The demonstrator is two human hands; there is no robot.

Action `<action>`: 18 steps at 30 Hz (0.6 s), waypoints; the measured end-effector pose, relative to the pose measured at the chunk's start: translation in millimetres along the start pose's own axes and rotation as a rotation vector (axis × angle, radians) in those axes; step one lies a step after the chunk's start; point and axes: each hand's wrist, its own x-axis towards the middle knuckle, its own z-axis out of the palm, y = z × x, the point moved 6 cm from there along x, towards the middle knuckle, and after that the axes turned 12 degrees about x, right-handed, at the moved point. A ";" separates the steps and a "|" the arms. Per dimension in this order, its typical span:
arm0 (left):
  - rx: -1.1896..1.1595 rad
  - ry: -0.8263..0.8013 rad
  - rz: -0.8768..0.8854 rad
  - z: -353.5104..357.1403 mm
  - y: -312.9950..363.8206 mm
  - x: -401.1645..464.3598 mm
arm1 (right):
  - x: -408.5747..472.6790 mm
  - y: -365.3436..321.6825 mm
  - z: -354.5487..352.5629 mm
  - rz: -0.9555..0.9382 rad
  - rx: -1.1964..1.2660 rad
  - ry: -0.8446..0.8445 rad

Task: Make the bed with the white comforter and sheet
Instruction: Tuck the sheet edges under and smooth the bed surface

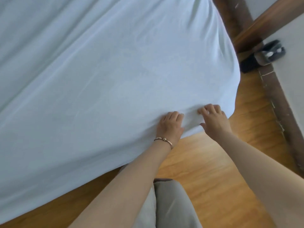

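Both bare forearms are stretched forward and held close together. The left hand (171, 124) is laid palm down, its fingers curled at the tips and its thumb set out to the right. A thin bangle (164, 140) is worn on the left wrist. The right hand (213, 119) is placed just beside it, palm down, its fingers bent at the knuckles and its thumb pointed left toward the other hand.
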 end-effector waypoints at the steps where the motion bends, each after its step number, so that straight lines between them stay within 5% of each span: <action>1: -0.002 -0.028 0.030 0.4 11.2 19.9 | 5.9 20.2 -4.8 0.020 0.014 0.017; 3: 0.013 -0.138 0.068 6.2 31.1 56.3 | 14.5 54.2 -11.5 0.004 0.078 0.043; 6: 0.154 -0.100 0.014 10.9 55.6 90.1 | 26.0 95.7 -20.3 -0.003 0.286 0.100; 9: 0.145 -0.059 -0.091 22.6 89.7 108.8 | 36.7 144.3 -19.7 0.212 0.624 0.168; 12: 0.013 0.006 -0.245 29.2 116.5 128.7 | 50.8 184.7 -5.0 0.435 1.027 0.045; 18: -0.026 0.142 -0.487 32.9 158.8 173.4 | 100.8 216.1 -40.7 0.272 1.206 0.032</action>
